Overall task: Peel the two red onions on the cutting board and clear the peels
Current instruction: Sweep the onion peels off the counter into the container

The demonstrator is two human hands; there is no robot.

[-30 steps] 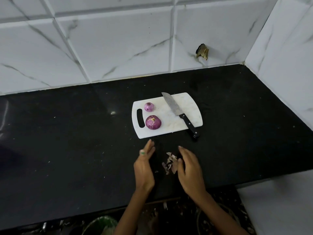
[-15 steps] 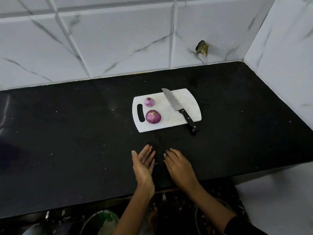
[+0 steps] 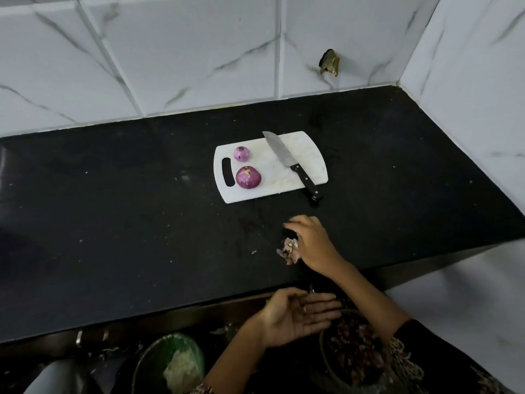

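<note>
A head-worn camera looks down on a black countertop (image 3: 142, 223) set against white marble-look wall tiles (image 3: 199, 52). A white cutting board (image 3: 301, 155) lies near the middle of the counter, with two peeled, glossy purple onions on its left part: a small onion (image 3: 241, 153) farther back and a larger onion (image 3: 248, 177) nearer the person. A black-handled knife (image 3: 289, 163) lies diagonally across the board, its handle end hanging over the near edge. The peeling looks finished; the step in hand is clearing the scraps. A small heap of peels (image 3: 288, 250) sits on the counter close to its front edge, well apart from the board. The right hand (image 3: 312, 245) rests just beside the heap, fingers loosely curved over it, touching the peels without clearly gripping any. The left hand (image 3: 298, 315) waits below the counter edge, palm up and flat, holding nothing. Under it stands a dark bowl (image 3: 352, 348) that seems to hold scraps, and another bowl (image 3: 170, 362) sits to the left. The next move likely calls for sweeping the heap over the edge into the waiting palm or bowl without scattering bits. No writing or brand can be read anywhere.
</note>
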